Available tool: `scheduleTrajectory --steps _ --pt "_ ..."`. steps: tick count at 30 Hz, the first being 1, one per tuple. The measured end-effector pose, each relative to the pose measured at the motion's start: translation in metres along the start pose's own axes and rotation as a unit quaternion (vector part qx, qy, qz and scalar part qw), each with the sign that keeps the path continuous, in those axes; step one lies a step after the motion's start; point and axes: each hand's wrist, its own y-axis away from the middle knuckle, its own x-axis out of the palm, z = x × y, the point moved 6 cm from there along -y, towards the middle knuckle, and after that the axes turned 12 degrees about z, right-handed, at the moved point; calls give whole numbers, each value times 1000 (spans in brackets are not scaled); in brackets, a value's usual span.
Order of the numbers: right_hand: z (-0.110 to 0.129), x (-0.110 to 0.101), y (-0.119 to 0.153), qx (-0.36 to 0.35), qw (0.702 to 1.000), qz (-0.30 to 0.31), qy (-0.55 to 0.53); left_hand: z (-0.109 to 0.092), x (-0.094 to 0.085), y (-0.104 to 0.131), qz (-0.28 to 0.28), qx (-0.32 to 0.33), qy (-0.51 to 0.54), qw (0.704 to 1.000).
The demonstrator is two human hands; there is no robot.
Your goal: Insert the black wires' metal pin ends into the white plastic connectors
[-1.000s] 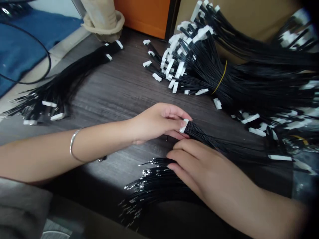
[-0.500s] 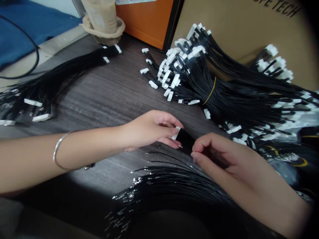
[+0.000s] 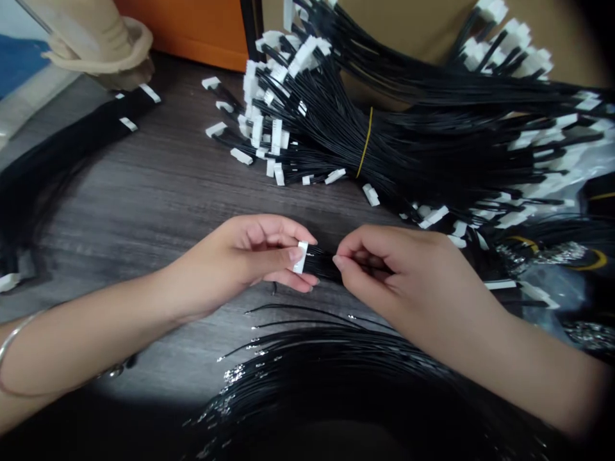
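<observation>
Between the fingers of my left hand [image 3: 259, 253] is a white connector [image 3: 301, 257], with its thumb on the connector's face. Black wires [image 3: 321, 261] run from the connector toward the right. My right hand [image 3: 398, 269] pinches at these wires with thumb and forefinger, a short way from the connector; its other fingers are curled and partly hidden. Below both hands spreads a fan of loose black wires [image 3: 327, 346] with shiny metal tips at the left.
Behind the hands lies a large bundle of black cables [image 3: 408, 141] with white connectors and a yellow tie. Another cable bundle [image 3: 62, 141] lies at the left, near a cup in a carton holder [image 3: 103, 61]. An orange box [image 3: 192, 29] stands at the back.
The camera view has shifted, so the background sits further left. My hands still hold the connector and wires, and the connector's white face now shows more fully.
</observation>
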Motion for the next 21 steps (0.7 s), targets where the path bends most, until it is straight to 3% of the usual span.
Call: scheduleTrajectory --steps 21 --pt "1 6 -2 -13 1000 17 5 1 1 1 -15 10 -14 1000"
